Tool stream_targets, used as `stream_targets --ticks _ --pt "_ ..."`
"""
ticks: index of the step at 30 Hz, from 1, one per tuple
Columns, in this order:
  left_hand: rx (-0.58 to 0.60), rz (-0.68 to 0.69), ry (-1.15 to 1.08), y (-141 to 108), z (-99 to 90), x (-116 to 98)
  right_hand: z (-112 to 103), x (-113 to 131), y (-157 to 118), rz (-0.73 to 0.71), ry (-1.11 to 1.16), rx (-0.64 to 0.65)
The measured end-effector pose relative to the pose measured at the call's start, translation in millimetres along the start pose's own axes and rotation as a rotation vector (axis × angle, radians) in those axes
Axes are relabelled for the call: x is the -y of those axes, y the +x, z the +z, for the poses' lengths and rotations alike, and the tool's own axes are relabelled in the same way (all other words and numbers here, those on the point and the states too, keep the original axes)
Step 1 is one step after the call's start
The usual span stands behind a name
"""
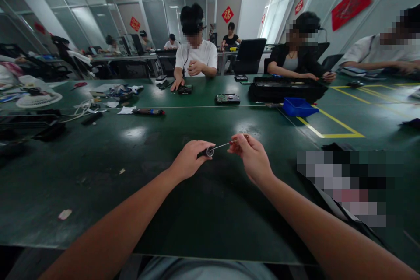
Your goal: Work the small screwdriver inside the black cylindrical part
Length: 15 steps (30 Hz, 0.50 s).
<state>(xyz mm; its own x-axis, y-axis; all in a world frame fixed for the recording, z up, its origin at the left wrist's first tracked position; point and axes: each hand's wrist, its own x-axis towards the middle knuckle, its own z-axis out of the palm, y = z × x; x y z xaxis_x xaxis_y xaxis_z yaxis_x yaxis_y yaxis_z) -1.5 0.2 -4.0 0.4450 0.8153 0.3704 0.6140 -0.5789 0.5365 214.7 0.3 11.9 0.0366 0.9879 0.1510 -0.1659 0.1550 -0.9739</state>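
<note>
My left hand (189,160) is closed around a small black cylinder (209,152) with a pale ring at its end, which faces to the right. Between the fingers of my right hand (253,157) is a thin screwdriver (222,145), its reddish handle mostly covered by them. The metal shaft slants down to the left, and its tip meets the ringed end of the cylinder. How deep the tip sits inside I cannot tell. Both hands are above the green table (203,214), close to each other.
Farther off lie a dark rod-shaped tool (149,112), a circuit board (227,99), a blue bin (299,107) and a long black housing (288,89). A white fan grille (39,99) and cables are at left. A person (196,57) works opposite; others sit at right.
</note>
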Motion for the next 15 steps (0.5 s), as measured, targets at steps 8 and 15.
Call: stream_targets --ticks 8,15 --pt "0.021 -0.075 0.05 2.5 -3.8 -0.9 -2.1 -0.6 3.9 0.048 0.025 -0.038" --pt "0.012 -0.098 0.032 1.4 -3.4 -4.2 -1.5 1.5 -0.4 -0.093 -0.176 0.027"
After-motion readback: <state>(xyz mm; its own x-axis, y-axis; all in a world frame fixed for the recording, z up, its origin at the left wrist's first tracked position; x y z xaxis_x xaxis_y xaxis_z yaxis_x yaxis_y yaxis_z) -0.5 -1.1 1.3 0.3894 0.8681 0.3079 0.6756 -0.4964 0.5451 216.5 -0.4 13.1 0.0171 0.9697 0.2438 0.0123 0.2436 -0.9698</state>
